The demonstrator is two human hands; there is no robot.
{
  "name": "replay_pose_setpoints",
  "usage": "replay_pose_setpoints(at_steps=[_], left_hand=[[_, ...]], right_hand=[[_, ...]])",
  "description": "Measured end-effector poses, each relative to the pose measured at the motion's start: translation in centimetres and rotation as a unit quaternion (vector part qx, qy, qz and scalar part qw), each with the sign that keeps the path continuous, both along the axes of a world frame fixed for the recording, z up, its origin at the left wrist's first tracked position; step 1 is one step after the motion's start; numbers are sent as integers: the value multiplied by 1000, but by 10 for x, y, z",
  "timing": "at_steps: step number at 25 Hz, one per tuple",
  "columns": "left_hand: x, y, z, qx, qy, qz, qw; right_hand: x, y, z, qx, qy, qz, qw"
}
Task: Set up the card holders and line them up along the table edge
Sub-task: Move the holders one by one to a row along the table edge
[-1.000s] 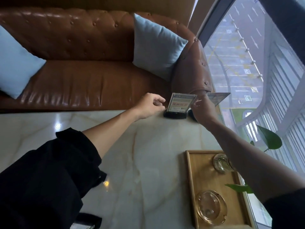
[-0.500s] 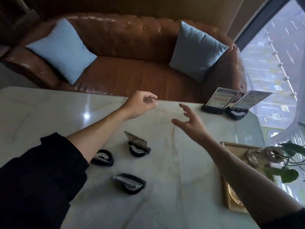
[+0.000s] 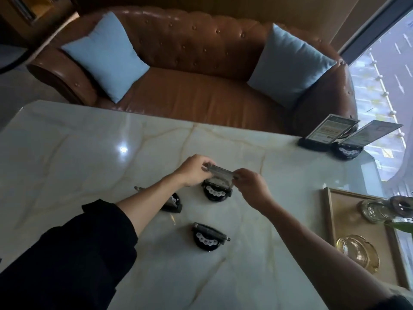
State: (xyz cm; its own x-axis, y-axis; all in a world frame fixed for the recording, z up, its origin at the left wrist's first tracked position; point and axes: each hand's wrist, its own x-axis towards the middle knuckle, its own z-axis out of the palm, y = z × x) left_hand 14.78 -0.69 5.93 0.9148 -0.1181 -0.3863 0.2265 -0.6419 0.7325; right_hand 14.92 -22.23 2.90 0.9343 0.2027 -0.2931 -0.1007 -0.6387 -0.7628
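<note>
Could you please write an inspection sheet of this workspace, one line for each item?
Surface: marble table, glossy, with a lamp reflection.
Job's things: two holders stand with cards up at the far right edge; middle holder is in both hands; two more lie folded.
Clutter: wooden tray with glass ashtrays; a leaf.
Grippers: left hand and right hand pinch the ends of the middle holder's card frame.
Cables: nothing seen.
Surroundings: brown sofa, two blue cushions, window at right.
</note>
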Motion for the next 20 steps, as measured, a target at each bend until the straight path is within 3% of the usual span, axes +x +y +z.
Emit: replay_pose_setpoints(at_steps=[11, 20], left_hand=[[69, -46, -1, -102, -48, 99, 989], [180, -129, -7, -165, -71, 119, 977]], right_hand=[[73, -51, 28, 94, 25, -95, 991], [184, -119, 25, -5, -82, -121, 989]])
